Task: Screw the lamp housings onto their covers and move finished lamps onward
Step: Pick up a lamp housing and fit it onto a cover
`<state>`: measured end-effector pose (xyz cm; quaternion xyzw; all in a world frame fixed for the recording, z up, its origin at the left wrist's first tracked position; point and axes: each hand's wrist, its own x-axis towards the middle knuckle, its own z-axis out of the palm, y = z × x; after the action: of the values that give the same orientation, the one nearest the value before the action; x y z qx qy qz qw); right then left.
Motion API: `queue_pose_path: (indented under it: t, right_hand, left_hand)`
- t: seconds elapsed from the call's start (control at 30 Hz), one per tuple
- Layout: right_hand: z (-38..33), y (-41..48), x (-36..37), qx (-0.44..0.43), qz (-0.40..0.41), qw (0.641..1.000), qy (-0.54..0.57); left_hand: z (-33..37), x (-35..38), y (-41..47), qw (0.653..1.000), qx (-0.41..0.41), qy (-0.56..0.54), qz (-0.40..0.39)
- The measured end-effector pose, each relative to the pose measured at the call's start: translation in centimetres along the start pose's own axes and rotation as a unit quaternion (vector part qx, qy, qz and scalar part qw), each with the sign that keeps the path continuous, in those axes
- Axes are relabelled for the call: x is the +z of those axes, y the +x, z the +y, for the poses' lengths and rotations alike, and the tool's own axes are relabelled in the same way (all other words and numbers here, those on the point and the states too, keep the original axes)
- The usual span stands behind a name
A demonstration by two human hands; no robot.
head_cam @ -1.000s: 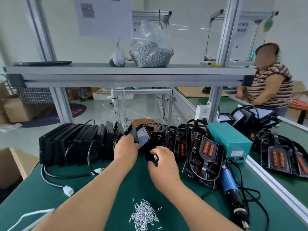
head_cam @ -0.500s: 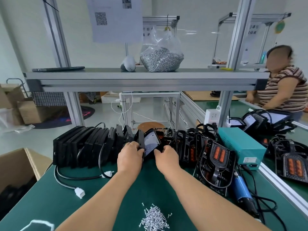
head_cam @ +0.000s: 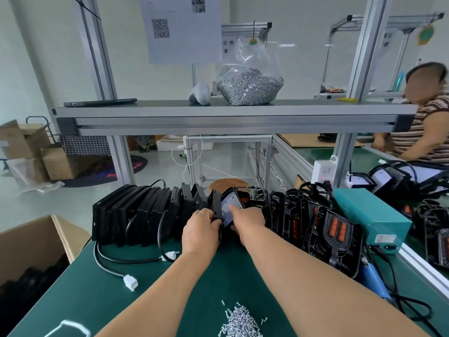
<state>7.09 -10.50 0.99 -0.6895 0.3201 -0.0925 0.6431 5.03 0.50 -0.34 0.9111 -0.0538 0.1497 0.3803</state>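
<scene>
A black lamp (head_cam: 227, 210) with a pale glass face stands tilted at the middle of a long row on the green bench. My left hand (head_cam: 201, 229) grips its left edge. My right hand (head_cam: 247, 218) holds its right side, with the forefinger laid on the glass. Left of it stand several black lamps (head_cam: 136, 215) on edge, packed close. To the right lean open housings with orange parts (head_cam: 337, 229). A pile of small silver screws (head_cam: 240, 322) lies near the front edge. A blue electric screwdriver (head_cam: 371, 276) rests at the right.
A teal power box (head_cam: 371, 215) sits right of the row. Cables with white plugs (head_cam: 130, 282) trail over the mat. An open cardboard box (head_cam: 31, 249) stands at the left. The overhead shelf (head_cam: 218, 110) carries a bag of screws. A person works at the far right (head_cam: 420, 132).
My right hand has come forward from the bench onto the lamp's right side. Both hands now hold it in the row. The view has tilted upward.
</scene>
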Motion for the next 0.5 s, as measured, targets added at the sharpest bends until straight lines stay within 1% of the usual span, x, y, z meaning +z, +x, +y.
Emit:
queue_pose_path:
  t: [0.07, 0.1, 0.2, 0.27, 0.4, 0.5]
  right_hand:
    - [-0.3, 0.0, -0.1, -0.007, -0.002, 1.000, -0.016]
    - [-0.5, -0.1, -0.2, -0.020, -0.002, 0.999, -0.044]
    - [-0.8, -0.4, -0.5, -0.066, 0.024, 0.980, -0.184]
    - [-0.7, -0.4, -0.7, -0.088, 0.044, 0.969, -0.227]
    - [-0.5, -0.8, -1.9, -0.106, 0.070, 0.970, -0.206]
    - [0.3, -0.9, -3.4, -0.137, 0.072, 0.971, -0.180]
  left_hand:
    - [-0.1, 0.0, 0.1, 1.000, -0.001, -0.003, 0.000]
    - [-0.2, 0.0, 0.1, 1.000, -0.002, -0.005, 0.000]
    - [-0.4, 0.0, 0.2, 1.000, -0.004, -0.011, 0.000]
    - [-0.6, -0.1, 0.3, 1.000, -0.009, -0.015, 0.003]
    - [-1.0, -0.3, 0.6, 0.999, -0.021, -0.016, 0.018]
    - [-1.0, -0.3, 0.5, 0.999, -0.029, -0.025, 0.023]
